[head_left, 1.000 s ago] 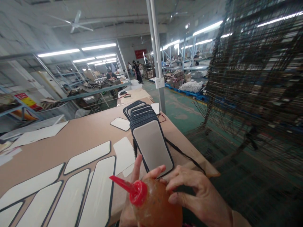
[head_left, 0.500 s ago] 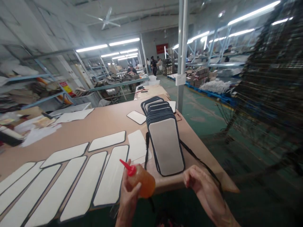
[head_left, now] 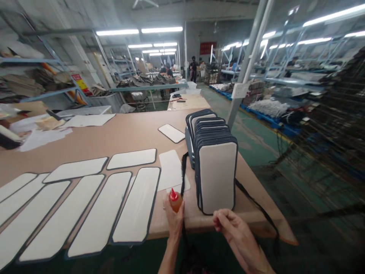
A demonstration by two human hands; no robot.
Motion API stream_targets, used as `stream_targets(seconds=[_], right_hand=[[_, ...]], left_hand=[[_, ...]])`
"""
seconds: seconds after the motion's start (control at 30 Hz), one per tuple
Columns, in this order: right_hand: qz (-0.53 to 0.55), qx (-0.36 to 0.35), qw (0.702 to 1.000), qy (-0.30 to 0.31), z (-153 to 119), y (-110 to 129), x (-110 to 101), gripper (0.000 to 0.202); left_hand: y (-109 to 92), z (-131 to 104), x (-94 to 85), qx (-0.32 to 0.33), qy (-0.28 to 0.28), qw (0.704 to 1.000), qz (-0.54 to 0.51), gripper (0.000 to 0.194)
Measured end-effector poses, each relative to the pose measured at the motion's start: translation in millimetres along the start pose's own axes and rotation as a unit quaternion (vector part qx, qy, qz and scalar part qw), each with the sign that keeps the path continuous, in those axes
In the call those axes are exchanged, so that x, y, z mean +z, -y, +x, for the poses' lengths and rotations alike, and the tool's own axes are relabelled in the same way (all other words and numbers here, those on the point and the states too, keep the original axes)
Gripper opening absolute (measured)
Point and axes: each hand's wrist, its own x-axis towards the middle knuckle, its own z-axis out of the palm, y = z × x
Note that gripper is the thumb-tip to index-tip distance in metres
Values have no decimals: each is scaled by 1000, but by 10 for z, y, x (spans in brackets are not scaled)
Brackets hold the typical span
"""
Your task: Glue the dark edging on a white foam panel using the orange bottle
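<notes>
My left hand (head_left: 174,217) is wrapped round a squeeze bottle (head_left: 175,201) of amber liquid with a red nozzle, held upright near the table's front edge. My right hand (head_left: 232,225) is closed, its thumb and fingers drawn together, and no object shows in it. It is just below the front of a tall stack of dark-edged panels (head_left: 218,177) standing on edge. To the left, several white panels with dark borders, such as the nearest one (head_left: 138,205), lie flat in rows. Beside them is a plain white sheet (head_left: 168,169).
A brown-topped table (head_left: 137,129) carries everything. One smaller panel (head_left: 171,133) lies behind the rows. A black strap (head_left: 256,205) trails right of the stack. Papers (head_left: 89,120) lie at the far left. A metal post (head_left: 242,80) rises beyond the table; people work at the back.
The bottle has gone from tilted leftward to upright, and my left hand has shifted right. My right hand is nearer the stack's base. The whole view has turned somewhat.
</notes>
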Motion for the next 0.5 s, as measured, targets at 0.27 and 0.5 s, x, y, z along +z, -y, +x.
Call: stream_targets(seconds=[0.27, 0.5], right_hand=[[149, 47, 988, 4, 111, -22, 43, 31], [264, 107, 959, -9, 153, -34, -66, 53]], left_hand=[[231, -23, -328, 149, 2, 955, 256, 74], [56, 37, -338, 78, 102, 948, 291, 83]])
